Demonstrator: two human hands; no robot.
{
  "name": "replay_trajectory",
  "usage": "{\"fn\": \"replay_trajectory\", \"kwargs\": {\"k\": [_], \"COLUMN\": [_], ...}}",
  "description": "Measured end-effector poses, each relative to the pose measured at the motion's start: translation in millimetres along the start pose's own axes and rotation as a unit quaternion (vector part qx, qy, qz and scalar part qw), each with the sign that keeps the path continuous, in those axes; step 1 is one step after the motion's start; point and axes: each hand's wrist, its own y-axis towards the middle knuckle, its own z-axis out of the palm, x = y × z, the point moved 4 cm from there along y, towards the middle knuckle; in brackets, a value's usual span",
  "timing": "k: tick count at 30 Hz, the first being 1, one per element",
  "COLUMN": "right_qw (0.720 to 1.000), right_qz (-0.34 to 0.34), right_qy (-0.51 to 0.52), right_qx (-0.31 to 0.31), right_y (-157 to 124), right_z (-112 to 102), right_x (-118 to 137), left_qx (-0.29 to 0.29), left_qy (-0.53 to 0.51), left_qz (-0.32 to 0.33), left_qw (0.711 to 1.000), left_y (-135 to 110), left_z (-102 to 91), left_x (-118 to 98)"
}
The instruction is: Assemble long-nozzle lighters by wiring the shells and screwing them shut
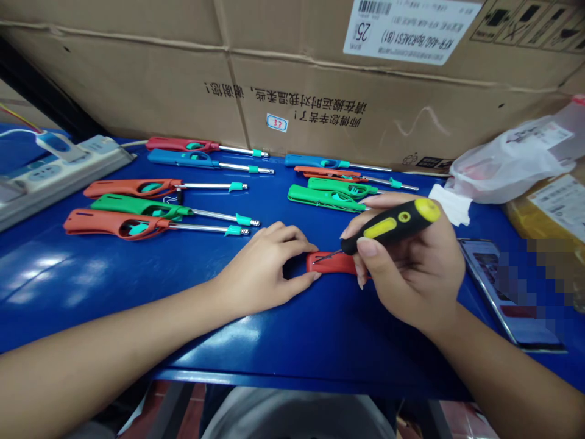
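Note:
A red lighter [331,263] lies flat on the blue table [137,292] in front of me. My left hand [265,268] pinches the lighter's left end between thumb and fingers. My right hand [411,268] grips a black and yellow screwdriver [393,224], tilted, with its thin tip touching the top of the red lighter near its left end. The right end of the lighter is hidden behind my right hand.
Several long-nosed lighters, red, green and blue, lie in groups at the left [137,207] and behind [333,183]. A power strip [59,167] sits far left. Cardboard boxes [320,79] wall the back. A plastic bag [512,161] and a phone [507,292] lie right.

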Motion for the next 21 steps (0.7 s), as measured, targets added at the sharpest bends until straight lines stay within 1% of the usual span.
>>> {"fn": "replay_trajectory", "kwargs": {"k": [8,11,15,19,21], "right_qw": [1.0,0.999,0.993,0.99,0.989], "right_qz": [0.018,0.046,0.088,0.089,0.086], "right_qy": [0.007,-0.021,-0.066,-0.092,-0.1], "right_qx": [0.002,-0.003,0.034,0.063,0.062], "right_y": [3.2,8.1,15.9,22.9,25.4], "right_z": [4.5,8.2,13.0,17.8,20.4], "right_x": [-1.3,1.3,6.5,10.0,9.0], "left_qx": [-0.003,-0.008,-0.012,-0.01,-0.009], "left_qy": [-0.001,0.003,0.009,0.013,0.014], "left_qz": [-0.005,-0.001,-0.002,0.002,0.002], "left_qw": [1.0,1.0,1.0,1.0,1.0], "left_y": [-0.5,-1.0,-1.8,-2.1,-1.8], "left_z": [1.2,1.0,1.8,2.7,2.6], "left_x": [1.1,1.2,2.5,3.0,2.8]}}
